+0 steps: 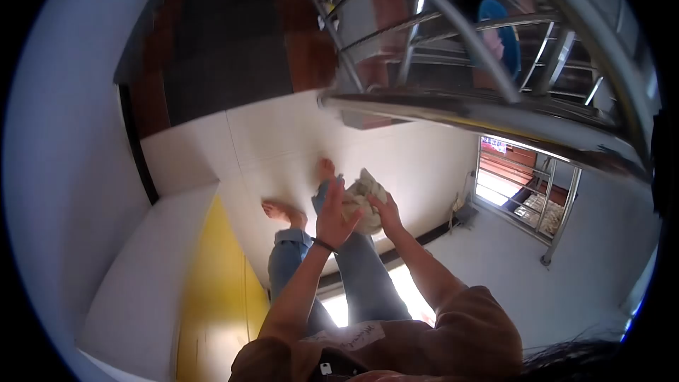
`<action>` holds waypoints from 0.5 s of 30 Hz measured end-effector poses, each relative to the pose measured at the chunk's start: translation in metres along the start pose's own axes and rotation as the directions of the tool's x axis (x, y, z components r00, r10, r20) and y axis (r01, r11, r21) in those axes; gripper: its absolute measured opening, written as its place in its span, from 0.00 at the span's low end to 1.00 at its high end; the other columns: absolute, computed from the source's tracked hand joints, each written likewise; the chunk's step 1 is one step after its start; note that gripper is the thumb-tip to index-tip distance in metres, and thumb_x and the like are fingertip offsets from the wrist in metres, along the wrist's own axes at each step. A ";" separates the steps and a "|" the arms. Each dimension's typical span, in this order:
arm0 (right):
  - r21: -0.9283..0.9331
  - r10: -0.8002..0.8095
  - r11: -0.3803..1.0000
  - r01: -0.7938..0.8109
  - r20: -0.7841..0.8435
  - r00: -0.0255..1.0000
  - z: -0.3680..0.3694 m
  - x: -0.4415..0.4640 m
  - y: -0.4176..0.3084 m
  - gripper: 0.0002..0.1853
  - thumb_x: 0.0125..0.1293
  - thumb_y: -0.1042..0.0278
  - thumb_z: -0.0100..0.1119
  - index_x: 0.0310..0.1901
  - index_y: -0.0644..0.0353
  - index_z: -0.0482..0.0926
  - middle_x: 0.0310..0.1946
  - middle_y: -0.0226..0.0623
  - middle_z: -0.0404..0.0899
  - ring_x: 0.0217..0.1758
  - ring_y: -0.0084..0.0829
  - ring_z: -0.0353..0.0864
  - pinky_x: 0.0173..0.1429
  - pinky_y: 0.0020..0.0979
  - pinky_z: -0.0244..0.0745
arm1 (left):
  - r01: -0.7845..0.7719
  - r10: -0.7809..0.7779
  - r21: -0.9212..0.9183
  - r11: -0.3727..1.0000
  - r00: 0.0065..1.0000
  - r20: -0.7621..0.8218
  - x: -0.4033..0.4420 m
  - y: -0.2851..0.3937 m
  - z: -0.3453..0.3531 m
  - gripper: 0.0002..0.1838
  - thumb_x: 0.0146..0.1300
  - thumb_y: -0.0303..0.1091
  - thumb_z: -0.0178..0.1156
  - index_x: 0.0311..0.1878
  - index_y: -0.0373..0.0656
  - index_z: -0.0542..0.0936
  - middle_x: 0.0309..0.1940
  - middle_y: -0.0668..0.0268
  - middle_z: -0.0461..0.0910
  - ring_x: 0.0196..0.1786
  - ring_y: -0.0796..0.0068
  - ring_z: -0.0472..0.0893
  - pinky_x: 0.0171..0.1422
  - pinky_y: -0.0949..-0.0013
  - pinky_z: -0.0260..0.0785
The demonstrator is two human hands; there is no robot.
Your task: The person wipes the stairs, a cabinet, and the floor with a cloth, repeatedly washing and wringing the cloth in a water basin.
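A crumpled pale cloth (366,194) is bunched between my two hands, above my legs. My right hand (384,213) grips its right side with bent fingers. On the cloth's left, my left hand (334,216) has its fingers stretched out and thumb apart, the palm turned toward the cloth. A dark band circles the left wrist. Whether the left palm touches the cloth is hard to tell.
Dark stairs (226,35) with reddish edges lie at the upper left. A metal railing (453,110) crosses the upper right. A yellow panel (212,283) stands at the lower left, and a barred window (523,187) is at the right.
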State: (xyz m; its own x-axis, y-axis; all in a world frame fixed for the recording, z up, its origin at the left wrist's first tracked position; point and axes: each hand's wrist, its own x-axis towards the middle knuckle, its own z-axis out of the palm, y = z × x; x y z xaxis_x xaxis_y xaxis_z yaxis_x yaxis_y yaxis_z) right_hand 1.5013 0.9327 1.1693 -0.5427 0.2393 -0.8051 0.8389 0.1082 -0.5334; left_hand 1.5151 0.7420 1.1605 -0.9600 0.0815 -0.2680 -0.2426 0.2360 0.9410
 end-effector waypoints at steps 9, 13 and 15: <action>0.004 0.123 0.992 -0.126 -0.250 0.960 -0.115 -0.030 0.050 0.41 0.57 0.50 0.75 0.65 0.69 0.70 0.53 0.45 0.81 0.54 0.35 0.82 0.58 0.35 0.79 | 0.020 -0.139 0.366 0.930 0.943 0.302 0.066 0.108 -0.055 0.29 0.67 0.52 0.61 0.61 0.39 0.76 0.59 0.55 0.80 0.54 0.57 0.84 0.59 0.58 0.75; -0.142 0.168 0.960 -0.242 -0.402 0.900 -0.135 -0.025 0.091 0.51 0.44 0.42 0.81 0.62 0.72 0.69 0.51 0.50 0.82 0.52 0.39 0.84 0.55 0.38 0.82 | -0.177 -0.104 0.573 0.800 0.900 0.423 0.091 0.139 -0.058 0.28 0.66 0.56 0.61 0.57 0.43 0.79 0.49 0.56 0.83 0.50 0.56 0.84 0.55 0.57 0.76; -0.185 0.162 0.955 -0.233 -0.335 0.928 -0.146 -0.055 0.053 0.49 0.47 0.37 0.76 0.62 0.68 0.70 0.52 0.53 0.82 0.56 0.44 0.84 0.59 0.39 0.80 | -0.258 -0.060 0.603 0.755 0.888 0.456 0.105 0.150 -0.053 0.26 0.65 0.56 0.61 0.55 0.44 0.79 0.46 0.57 0.84 0.49 0.57 0.84 0.53 0.57 0.76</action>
State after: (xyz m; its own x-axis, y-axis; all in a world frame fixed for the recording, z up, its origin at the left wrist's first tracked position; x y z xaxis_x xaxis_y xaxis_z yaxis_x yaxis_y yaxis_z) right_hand 1.5814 1.0661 1.2227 -0.3545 0.5629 -0.7466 0.9349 0.2262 -0.2734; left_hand 1.3710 0.7348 1.2842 -0.7740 0.4995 -0.3891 0.1487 0.7407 0.6552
